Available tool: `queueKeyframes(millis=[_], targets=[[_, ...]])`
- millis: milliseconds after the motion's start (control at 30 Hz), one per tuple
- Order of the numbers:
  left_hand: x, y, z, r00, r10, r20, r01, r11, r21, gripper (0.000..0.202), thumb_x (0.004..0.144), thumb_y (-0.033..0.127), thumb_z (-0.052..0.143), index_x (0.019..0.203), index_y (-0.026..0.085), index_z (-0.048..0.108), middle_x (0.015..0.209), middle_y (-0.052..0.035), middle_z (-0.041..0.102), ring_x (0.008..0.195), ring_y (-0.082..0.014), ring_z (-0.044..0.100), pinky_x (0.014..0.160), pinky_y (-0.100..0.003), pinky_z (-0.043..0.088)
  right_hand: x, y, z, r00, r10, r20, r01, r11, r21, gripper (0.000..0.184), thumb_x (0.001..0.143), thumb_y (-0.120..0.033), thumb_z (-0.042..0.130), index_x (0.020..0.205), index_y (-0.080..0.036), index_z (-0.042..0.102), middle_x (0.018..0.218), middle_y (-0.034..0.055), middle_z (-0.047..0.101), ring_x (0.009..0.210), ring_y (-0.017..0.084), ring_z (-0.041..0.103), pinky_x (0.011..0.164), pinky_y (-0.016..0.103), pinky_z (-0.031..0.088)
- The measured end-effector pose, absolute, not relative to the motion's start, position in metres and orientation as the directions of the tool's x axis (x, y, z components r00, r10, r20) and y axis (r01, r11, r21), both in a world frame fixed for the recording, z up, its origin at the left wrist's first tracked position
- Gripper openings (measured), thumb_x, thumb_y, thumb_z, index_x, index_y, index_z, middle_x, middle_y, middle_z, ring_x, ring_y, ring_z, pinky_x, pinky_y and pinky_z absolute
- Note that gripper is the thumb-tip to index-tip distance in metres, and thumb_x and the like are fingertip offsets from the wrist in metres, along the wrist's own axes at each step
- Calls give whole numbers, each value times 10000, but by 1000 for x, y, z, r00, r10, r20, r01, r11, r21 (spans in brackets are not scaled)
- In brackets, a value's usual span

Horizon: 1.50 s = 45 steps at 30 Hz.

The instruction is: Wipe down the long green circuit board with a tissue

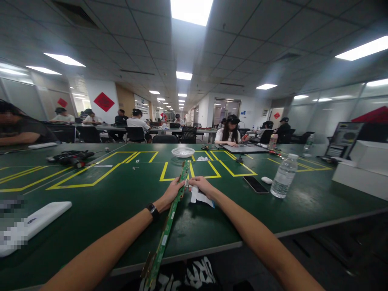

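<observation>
A long, narrow green circuit board [166, 234] runs from over my lap up across the table's front edge, tilted away from me. My left hand [172, 193], with a dark watch on the wrist, is closed around its upper part. Close beside it, my right hand [202, 185] pinches a white ribbon-like strip [198, 197] near the board's edge. The strip hangs below the fingers and shows a blue end. Whether it is joined to the board is hidden by my fingertips.
Beyond the board stands a clear plastic dish [182, 152]. To the right are a phone [255, 184], a small white case [266, 180] and a water bottle [284, 176]. A white device [45, 218] lies left. Yellow tape [87, 186] marks the green table. A person [228, 133] sits opposite.
</observation>
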<state>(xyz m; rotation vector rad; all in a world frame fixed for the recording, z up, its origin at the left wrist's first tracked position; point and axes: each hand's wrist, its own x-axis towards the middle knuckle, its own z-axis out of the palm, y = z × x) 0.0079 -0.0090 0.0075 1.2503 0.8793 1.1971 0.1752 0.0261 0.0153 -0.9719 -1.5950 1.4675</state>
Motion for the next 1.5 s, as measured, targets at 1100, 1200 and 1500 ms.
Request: queueKeyframes(millis=[1100,1200,1500], targets=[[8,-8,2,232,965,125,-202,-78,976,312,792,394,615,974,191,464,623,48,566,391,-60,497,358,-152,375,177,22,22,-440,898,16,56,45,-997,146,780,-273,619,788,-128,639,609,2,648,456,88,529,456,190,417],[8,-7,1,237,962,133,-199,-85,976,309,790,402,615,966,190,473,630,47,563,399,-58,499,363,-152,383,177,23,20,-436,899,25,64,59,-996,148,773,-272,625,783,-125,642,602,2,647,453,81,519,449,182,401],[7,-3,-3,231,962,143,-188,-101,977,340,787,416,610,1004,182,492,639,37,583,386,-57,492,361,-160,395,175,27,16,-418,908,35,91,80,-993,158,759,-288,622,739,-132,638,596,3,639,451,83,509,440,184,375]])
